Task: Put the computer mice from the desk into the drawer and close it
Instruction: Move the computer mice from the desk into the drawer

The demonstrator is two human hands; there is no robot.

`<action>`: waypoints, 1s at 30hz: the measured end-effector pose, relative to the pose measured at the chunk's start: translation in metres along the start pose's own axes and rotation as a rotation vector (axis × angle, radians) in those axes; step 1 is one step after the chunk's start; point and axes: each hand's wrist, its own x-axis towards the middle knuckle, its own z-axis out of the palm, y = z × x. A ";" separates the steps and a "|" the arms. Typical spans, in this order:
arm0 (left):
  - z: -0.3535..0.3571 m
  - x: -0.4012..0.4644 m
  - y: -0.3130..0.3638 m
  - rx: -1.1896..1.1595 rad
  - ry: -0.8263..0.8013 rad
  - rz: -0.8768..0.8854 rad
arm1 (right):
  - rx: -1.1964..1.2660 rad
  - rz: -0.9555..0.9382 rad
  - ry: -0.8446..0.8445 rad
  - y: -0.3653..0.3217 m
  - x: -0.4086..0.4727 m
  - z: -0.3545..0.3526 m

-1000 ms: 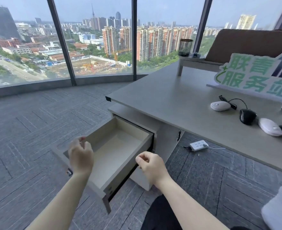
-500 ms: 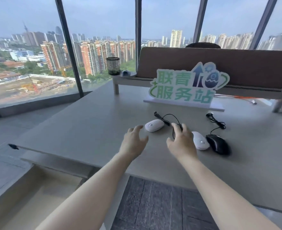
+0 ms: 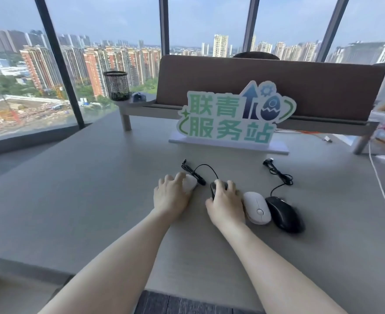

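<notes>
Several computer mice lie in a row on the grey desk [image 3: 96, 200]. My left hand [image 3: 171, 196] lies over a white mouse [image 3: 190, 183], fingers curled on it. A black wired mouse [image 3: 213, 189] sits under my right hand [image 3: 226, 203], its cable [image 3: 200, 171] looping back. To the right rest another white mouse [image 3: 256, 207] and a black wired mouse [image 3: 283, 214], side by side and untouched. The drawer is out of view.
A green lettered sign [image 3: 232, 116] stands on a white base behind the mice. A mesh pen cup [image 3: 116, 86] sits on a raised shelf [image 3: 141, 107] before a brown panel [image 3: 266, 85]. A white cable [image 3: 382, 191] runs along the desk's right side. The desk's near edge is at bottom left.
The view turned from the open drawer up to the desk. Both hands moved forward from above the desk and came down on the left white mouse and the left black mouse.
</notes>
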 end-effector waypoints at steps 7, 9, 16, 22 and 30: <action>-0.062 -0.052 -0.043 -0.327 0.254 -0.150 | 0.420 -0.211 0.164 -0.055 -0.032 -0.031; -0.091 -0.072 -0.069 -0.363 0.335 -0.183 | 0.516 -0.309 0.193 -0.087 -0.051 -0.045; -0.177 -0.167 -0.184 -0.383 0.559 -0.310 | 0.835 -0.533 0.113 -0.207 -0.131 -0.075; -0.189 -0.255 -0.298 -0.324 0.595 -0.577 | 0.951 -0.571 -0.152 -0.274 -0.208 -0.036; -0.146 -0.328 -0.385 -0.174 0.250 -1.018 | 0.698 -0.462 -0.537 -0.309 -0.281 0.105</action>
